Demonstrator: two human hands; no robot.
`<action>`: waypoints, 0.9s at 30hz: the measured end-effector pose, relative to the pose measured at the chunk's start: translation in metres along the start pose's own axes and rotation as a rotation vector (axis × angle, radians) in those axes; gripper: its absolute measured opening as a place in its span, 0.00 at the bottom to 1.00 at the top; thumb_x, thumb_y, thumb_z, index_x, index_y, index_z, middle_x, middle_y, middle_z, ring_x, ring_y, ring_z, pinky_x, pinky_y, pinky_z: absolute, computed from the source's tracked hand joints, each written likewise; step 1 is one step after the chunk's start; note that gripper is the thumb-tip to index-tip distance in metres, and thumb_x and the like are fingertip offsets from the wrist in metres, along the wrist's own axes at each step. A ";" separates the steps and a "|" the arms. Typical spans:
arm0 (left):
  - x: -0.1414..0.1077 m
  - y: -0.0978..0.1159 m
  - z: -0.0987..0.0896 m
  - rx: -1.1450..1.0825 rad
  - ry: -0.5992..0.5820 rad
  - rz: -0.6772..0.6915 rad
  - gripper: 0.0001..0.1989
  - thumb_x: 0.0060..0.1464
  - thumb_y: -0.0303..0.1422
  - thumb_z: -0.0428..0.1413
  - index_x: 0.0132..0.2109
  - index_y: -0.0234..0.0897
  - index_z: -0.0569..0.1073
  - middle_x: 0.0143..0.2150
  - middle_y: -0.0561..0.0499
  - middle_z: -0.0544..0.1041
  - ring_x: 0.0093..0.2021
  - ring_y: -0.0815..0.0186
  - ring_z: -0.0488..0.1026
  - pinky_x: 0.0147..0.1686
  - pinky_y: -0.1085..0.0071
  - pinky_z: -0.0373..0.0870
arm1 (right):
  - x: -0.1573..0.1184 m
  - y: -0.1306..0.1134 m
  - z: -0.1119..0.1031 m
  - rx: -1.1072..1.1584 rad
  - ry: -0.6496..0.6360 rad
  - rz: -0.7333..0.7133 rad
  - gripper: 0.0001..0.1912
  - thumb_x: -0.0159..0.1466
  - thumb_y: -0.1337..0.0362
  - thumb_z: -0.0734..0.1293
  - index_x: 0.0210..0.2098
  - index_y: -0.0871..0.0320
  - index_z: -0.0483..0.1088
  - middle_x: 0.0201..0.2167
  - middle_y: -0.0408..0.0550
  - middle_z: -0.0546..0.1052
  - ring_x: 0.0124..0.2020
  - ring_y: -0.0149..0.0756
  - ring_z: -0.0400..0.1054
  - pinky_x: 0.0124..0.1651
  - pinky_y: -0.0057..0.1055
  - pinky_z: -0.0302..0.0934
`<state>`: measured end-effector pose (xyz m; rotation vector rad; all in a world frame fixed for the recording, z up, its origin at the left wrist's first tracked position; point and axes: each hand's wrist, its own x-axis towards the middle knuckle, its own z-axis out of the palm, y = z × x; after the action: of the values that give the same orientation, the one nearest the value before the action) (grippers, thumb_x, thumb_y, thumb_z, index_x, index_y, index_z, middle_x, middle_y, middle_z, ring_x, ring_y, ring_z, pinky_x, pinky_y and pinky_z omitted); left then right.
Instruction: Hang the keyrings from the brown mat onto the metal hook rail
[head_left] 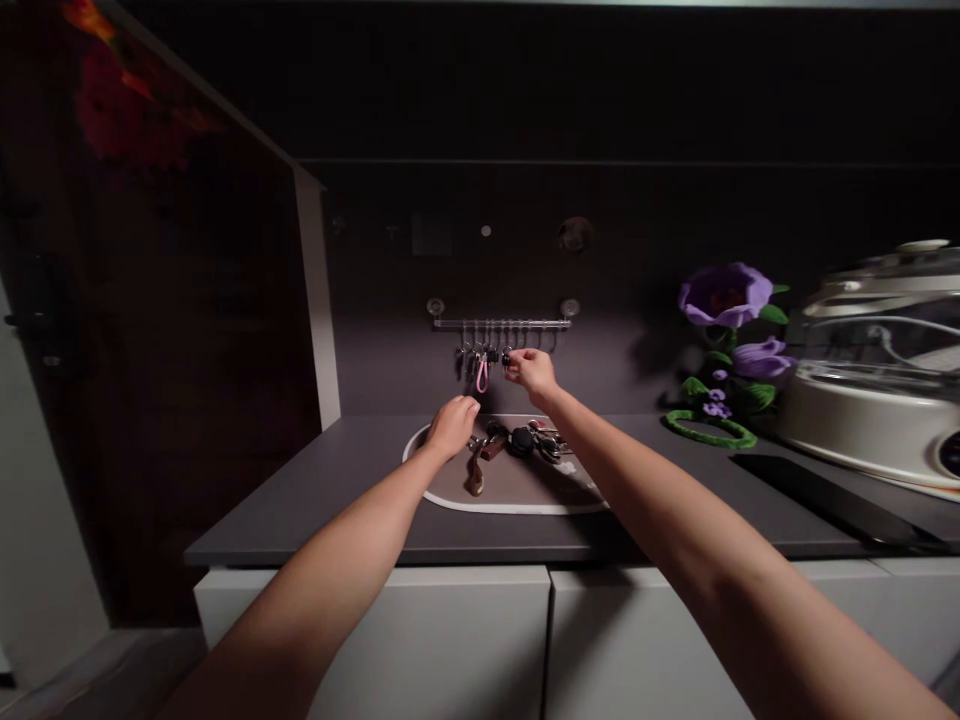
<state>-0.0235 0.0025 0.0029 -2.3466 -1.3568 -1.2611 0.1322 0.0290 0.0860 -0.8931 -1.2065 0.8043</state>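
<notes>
A clear rail [502, 323] with hooks is fixed to the dark wall, and several keys hang from it, one with a pink loop [482, 375]. My right hand [532, 374] pinches a small dark key item [507, 360] just under the hooks. Lower and to the left, my left hand [454, 425] is closed above the left part of a white-rimmed tray [517, 509]; whatever its fingers hold is hidden. On the tray lie a round black item [521, 440], a brown tag [493, 447], a gold-coloured piece [476, 476] and a cluster of metal keys [550, 448].
Purple crocheted flowers [726, 295] with a green ring base [709, 430] stand to the right, beside a white appliance [870, 420] with a clear top. A dark flat object [832, 497] lies before them. White cabinet doors [450, 640] are below the grey counter [322, 500].
</notes>
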 end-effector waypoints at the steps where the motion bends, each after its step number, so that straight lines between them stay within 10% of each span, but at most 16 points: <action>1: 0.000 -0.001 0.001 -0.001 0.002 0.004 0.13 0.58 0.30 0.42 0.36 0.36 0.71 0.36 0.46 0.74 0.39 0.64 0.69 0.41 0.68 0.63 | 0.004 -0.003 0.002 -0.007 0.019 0.000 0.04 0.56 0.70 0.61 0.25 0.62 0.65 0.21 0.42 0.68 0.20 0.23 0.62 0.26 0.23 0.63; 27: 0.002 -0.005 -0.002 0.020 0.027 -0.006 0.13 0.58 0.30 0.42 0.35 0.36 0.71 0.35 0.46 0.73 0.37 0.64 0.68 0.39 0.68 0.63 | 0.045 0.007 0.024 -0.076 0.216 0.119 0.04 0.54 0.72 0.62 0.23 0.63 0.66 0.16 0.42 0.66 0.16 0.25 0.61 0.22 0.28 0.66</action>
<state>-0.0282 0.0062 0.0045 -2.3059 -1.3626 -1.2701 0.1169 0.0755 0.1020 -1.0937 -1.0069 0.7396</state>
